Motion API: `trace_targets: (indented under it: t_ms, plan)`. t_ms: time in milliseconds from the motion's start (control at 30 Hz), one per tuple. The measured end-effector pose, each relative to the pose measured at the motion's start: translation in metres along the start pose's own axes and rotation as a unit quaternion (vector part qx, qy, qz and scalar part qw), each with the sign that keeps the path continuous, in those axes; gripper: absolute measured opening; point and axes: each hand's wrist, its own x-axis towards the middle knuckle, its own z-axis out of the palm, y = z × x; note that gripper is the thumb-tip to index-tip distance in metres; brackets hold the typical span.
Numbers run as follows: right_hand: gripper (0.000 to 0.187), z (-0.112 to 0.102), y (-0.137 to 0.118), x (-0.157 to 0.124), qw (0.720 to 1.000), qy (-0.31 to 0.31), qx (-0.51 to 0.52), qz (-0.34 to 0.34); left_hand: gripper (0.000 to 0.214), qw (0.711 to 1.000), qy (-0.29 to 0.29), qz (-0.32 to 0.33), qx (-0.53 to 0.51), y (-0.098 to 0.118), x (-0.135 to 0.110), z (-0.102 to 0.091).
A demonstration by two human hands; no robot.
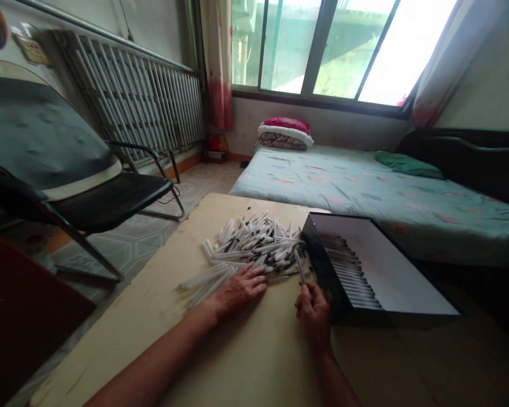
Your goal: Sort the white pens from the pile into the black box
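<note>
My right hand (314, 314) is closed on a pen (300, 267), which points up and away beside the dark wall of an open box (328, 271). My left hand (242, 285) lies with its fingers stretched out at the near edge of a loose pile of white pen barrels and dark pen parts (258, 240). Several pale tubes (210, 280) lie beside that hand on its left. Inside the box, a row of assembled-looking pens (354, 277) lies side by side along the left part of its white floor.
Pile and box stand on a pale yellow table (254, 362). Past its far edge is a bed (322, 175) with folded bedding (285, 134). A dark folding chair (106, 195) stands on the tiled floor at left, near a radiator (139, 85). A window (314, 51) is behind.
</note>
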Motion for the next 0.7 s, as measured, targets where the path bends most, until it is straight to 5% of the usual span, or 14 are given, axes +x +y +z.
trace_targets:
  t_ms: [300, 533, 700]
  plan:
    - [0.045, 0.002, 0.0, 0.0, 1.0, -0.002, -0.001, 0.002, 0.017, 0.998, 0.055, 0.009, 0.012, 0.001, -0.015, -0.022]
    - [0.043, 0.002, -0.001, 0.001, 1.0, 0.014, -0.014, -0.016, 0.026, 0.984, 0.027, -0.176, -0.01, 0.015, 0.008, -0.013]
    - [0.04, 0.002, -0.001, 0.001, 0.999, 0.003, -0.036, -0.014, 0.024, 0.979, 0.024, -0.204, -0.004, 0.02, 0.027, -0.011]
